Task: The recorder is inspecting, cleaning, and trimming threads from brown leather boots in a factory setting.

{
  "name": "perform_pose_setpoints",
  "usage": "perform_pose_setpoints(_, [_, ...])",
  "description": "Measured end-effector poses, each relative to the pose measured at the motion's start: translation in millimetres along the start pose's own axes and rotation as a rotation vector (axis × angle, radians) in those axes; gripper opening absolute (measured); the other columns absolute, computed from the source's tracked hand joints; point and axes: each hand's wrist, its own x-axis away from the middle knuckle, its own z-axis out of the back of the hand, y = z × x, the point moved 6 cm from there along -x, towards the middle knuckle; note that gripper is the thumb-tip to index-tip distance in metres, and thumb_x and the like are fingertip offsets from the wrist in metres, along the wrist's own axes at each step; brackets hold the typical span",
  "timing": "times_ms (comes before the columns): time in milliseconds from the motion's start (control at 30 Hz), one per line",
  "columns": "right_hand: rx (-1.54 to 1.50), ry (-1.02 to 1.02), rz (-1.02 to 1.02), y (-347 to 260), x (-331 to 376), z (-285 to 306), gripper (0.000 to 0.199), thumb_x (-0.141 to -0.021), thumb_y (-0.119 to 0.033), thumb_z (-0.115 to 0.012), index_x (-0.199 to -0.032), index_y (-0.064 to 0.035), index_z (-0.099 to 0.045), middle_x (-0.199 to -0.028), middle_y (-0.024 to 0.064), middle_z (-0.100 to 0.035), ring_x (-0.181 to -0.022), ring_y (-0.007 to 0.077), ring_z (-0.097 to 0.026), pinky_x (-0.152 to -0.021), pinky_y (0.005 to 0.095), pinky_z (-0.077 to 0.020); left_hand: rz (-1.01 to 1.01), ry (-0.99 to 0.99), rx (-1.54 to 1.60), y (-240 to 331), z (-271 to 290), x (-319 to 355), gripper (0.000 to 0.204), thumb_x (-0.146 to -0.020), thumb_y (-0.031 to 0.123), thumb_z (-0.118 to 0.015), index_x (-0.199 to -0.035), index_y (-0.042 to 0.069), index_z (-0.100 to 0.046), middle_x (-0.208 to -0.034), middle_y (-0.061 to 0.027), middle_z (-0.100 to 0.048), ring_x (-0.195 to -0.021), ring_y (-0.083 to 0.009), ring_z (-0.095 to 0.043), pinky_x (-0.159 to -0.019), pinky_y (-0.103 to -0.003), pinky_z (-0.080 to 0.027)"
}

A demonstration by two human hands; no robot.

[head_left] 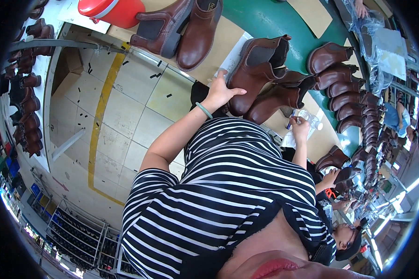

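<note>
Head view. Left hand [222, 92]: thumb and fingers part-spread, closed about the toe of a brown leather ankle boot with dark side panel [257, 74], above the worktable edge; a second brown leather boot [270, 104] just beside it. Right hand [300, 128]: fingers curled inward near a clear plastic bottle [315, 122]; whether they grip anything, cannot tell. Bottle contents: not discernible. Red rounded plastic container with white band [118, 11]: contents hidden. Brown cardboard box [72, 65], on floor: contents unclear. Metal-framed rack [74, 235], lower left: dark items, indistinct.
</note>
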Motion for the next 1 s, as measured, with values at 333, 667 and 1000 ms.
perform_pose_setpoints(333, [-0.513, -0.149, -0.032, -30, 12, -2, 0.021, -0.083, -0.005, -0.066, -0.103, 0.0012, -0.067, -0.077, 0.0042, -0.068, -0.065, 0.0076, -0.058, -0.055, 0.0216, -0.0425, -0.146, -0.064, 0.056, 2, -30, -11, 0.085, -0.057, 0.034, -0.089, -0.117, -0.008, -0.046, -0.100, -0.0225, -0.062, -0.093, -0.0317, -0.062, -0.084, -0.038, -0.048])
perform_pose_setpoints(667, [0.125, 0.212, -0.102, 26, -2, -29, 0.050, -0.075, -0.021, -0.071, -0.118, 0.0002, -0.058, -0.106, 0.0255, -0.060, -0.098, 0.0387, -0.061, -0.087, 0.0436, -0.0487, -0.239, -0.020, 0.098, 32, -1, -1, 0.065, -0.061, 0.028, -0.088, -0.103, -0.001, -0.047, -0.090, -0.0170, -0.063, -0.086, -0.0258, -0.062, -0.078, -0.036, -0.049])
perform_pose_setpoints(1000, [-0.001, 0.197, -0.222, 47, -5, -46, 0.040, -0.071, -0.015, -0.072, -0.107, 0.0001, -0.062, -0.090, 0.0185, -0.064, -0.083, 0.0343, -0.064, -0.074, 0.0405, -0.0516, -0.914, 0.037, -0.422, 107, -19, -2, 0.098, -0.067, 0.044, -0.080, -0.144, 0.007, -0.030, -0.146, -0.0211, -0.025, -0.136, -0.0394, -0.022, -0.111, -0.055, -0.018])
